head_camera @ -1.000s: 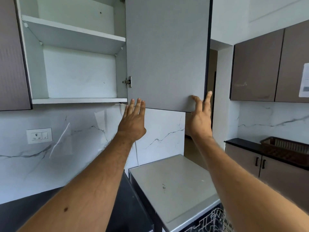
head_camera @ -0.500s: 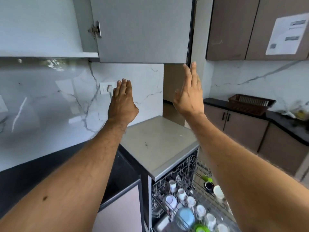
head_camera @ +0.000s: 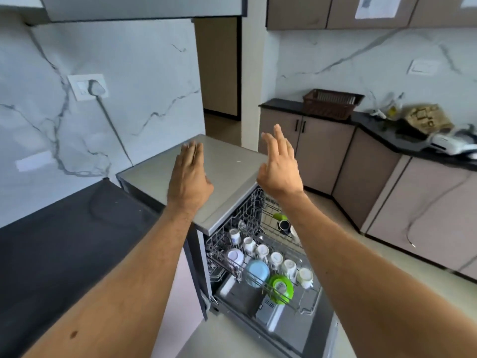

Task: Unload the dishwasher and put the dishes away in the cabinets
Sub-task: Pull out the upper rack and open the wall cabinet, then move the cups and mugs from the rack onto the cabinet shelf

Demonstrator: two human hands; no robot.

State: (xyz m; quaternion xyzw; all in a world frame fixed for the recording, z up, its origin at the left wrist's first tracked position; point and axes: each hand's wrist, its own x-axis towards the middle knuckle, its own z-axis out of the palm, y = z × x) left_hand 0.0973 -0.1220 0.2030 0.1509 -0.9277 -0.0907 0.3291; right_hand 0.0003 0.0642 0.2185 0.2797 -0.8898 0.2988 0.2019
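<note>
Both hands were spread flat and held nothing, the left hand (head_camera: 189, 180) over the dishwasher (head_camera: 227, 164) top and the right hand (head_camera: 280, 164) beside it. The pulled-out rack (head_camera: 304, 303) of cups (head_camera: 276, 259), its length running toward me, lay below and nearer the right hand. Only the right forearm crossed above it; a brown basket (head_camera: 331, 103) sat well apart on the far counter.

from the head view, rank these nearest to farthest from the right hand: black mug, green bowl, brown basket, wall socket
From the right hand:
1. Black mug, just below it in the upper rack.
2. Green bowl, lower, at the rack's front.
3. Brown basket, on the far counter.
4. Wall socket, far left on the wall.
</note>
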